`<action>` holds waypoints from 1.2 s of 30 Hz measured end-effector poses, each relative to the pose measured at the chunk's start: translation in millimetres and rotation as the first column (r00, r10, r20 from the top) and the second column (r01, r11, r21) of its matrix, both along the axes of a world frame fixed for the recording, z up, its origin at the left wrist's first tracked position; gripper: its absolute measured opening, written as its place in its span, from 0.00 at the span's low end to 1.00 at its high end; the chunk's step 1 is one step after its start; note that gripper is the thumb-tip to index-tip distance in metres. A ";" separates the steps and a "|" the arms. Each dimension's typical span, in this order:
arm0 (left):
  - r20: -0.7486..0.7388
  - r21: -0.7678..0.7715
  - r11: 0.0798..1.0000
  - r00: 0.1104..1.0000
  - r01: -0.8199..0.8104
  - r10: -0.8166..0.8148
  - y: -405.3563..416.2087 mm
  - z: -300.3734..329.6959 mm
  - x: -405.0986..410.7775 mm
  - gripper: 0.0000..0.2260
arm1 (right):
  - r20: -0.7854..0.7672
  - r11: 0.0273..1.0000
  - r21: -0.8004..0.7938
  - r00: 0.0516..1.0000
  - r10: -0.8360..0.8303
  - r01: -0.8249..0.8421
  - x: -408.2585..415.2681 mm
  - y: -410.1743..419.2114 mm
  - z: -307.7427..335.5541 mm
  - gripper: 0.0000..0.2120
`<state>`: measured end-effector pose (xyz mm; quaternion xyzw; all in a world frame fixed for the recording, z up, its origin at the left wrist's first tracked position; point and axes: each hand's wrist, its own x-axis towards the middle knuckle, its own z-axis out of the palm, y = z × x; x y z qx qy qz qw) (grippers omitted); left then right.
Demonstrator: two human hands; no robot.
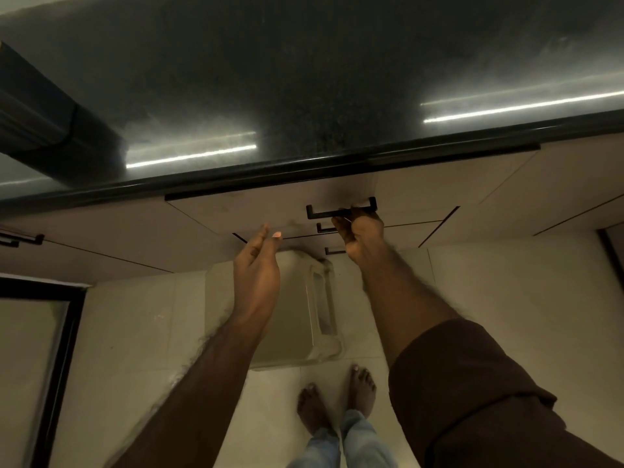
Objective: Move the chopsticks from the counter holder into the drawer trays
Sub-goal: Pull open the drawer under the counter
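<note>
Left hand: the left hand (pixel 256 265) is hovering with fingers loose, grasping nothing
Right hand: the right hand (pixel 359 229) is curling around the top drawer handle (pixel 337 211)
Chopsticks: not showing; likely light, stiff, slippery, so best pinched mid-shaft
Counter: the dark counter (pixel 304 96) is gleaming beyond

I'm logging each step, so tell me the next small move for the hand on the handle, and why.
Probably pull the top drawer handle straight back. The right hand already grips it, the drawer front sits shut under the counter edge, and the left hand hovers open, holding nothing. No chopsticks or trays are in view yet.
</note>
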<state>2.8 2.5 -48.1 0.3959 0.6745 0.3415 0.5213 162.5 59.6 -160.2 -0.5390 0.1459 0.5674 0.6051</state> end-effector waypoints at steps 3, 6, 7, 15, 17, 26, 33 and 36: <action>0.026 -0.023 0.999 0.999 -0.033 0.034 -3.9 -0.3 -1.3 0.19 | 0.004 1.000 -0.023 1.000 -0.013 0.013 -2.9 -11.4 -2.1 0.11; 0.032 -0.047 0.997 0.997 -0.064 0.066 -7.3 -0.1 -5.3 0.19 | -0.032 0.998 -0.037 0.998 -0.047 0.046 -9.7 -36.9 -3.1 0.07; 0.032 -0.054 0.995 0.996 -0.086 0.088 -9.2 0.9 -6.7 0.17 | -0.037 0.998 -0.039 0.998 -0.053 0.052 -12.7 -48.6 -2.9 0.07; 0.026 -0.108 0.952 0.956 -0.287 0.292 -44.4 21.4 -24.1 0.06 | -0.032 0.996 -0.076 0.998 -0.052 0.050 -31.9 -126.9 -0.2 0.05; 0.017 -0.139 0.945 0.953 -0.298 0.303 -57.0 19.6 -28.7 0.06 | -0.028 0.995 -0.090 0.999 -0.045 0.043 -35.6 -142.5 0.1 0.05; -0.028 -0.220 0.933 0.958 -0.284 0.285 -91.2 7.2 -48.0 0.11 | -0.034 0.994 -0.105 0.999 -0.038 0.035 -48.7 -195.6 8.9 0.04; -0.001 -0.303 0.924 0.970 -0.231 0.242 -120.3 -7.2 -67.4 0.12 | -0.024 0.991 -0.121 0.998 -0.066 0.063 -62.3 -234.6 8.3 0.03; -0.003 -0.321 0.923 0.975 -0.211 0.222 -134.8 -10.8 -75.6 0.10 | -0.023 0.991 -0.125 0.998 -0.053 0.050 -66.3 -252.1 8.4 0.04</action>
